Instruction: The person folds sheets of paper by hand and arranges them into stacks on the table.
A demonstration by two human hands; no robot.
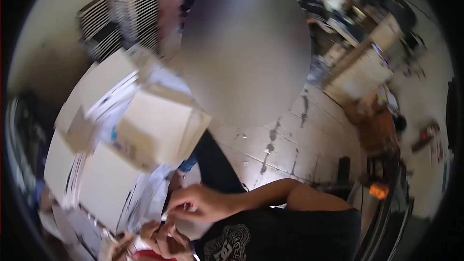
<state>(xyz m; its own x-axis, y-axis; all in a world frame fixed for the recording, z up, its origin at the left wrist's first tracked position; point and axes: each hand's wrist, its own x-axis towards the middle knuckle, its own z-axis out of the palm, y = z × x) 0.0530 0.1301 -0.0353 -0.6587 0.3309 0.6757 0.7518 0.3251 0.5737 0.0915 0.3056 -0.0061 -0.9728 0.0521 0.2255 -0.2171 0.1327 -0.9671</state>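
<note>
Evidently the broadest thing is the pale square-tiled floor with dark, dirty joints point(251, 140), spreading ahead of both hands. Well beyond the left hand rises a tall tower of thin black-and-white layers point(133, 5); blur hides what those layers are.

Between that tower and the hands come three cream, block-like piles of what looks like paper or board: a far cream pile point(106, 79), a middle cream pile point(157, 123) and a near cream pile point(108, 183), whose loose edges end just beside the fingers. Whether a worktop carries them cannot be told.

Next in size, the wearer's black T-shirt with a white printed emblem point(290, 234) lies behind the right hand point(205, 205). That hand is bent inward, thumb and fingers drawn together as if pinching; anything between them is too blurred to name. Just below it, the left hand point(166, 241) has its fingers curled, and whether it grips anything cannot be told either.

Smallest is a bright red patch of unclear material point(150, 254), at the lower edge beside the left hand.

As for progress, the close fingerwork seems midway rather than finished; which piles are dealt with and which remain does not show.
</note>
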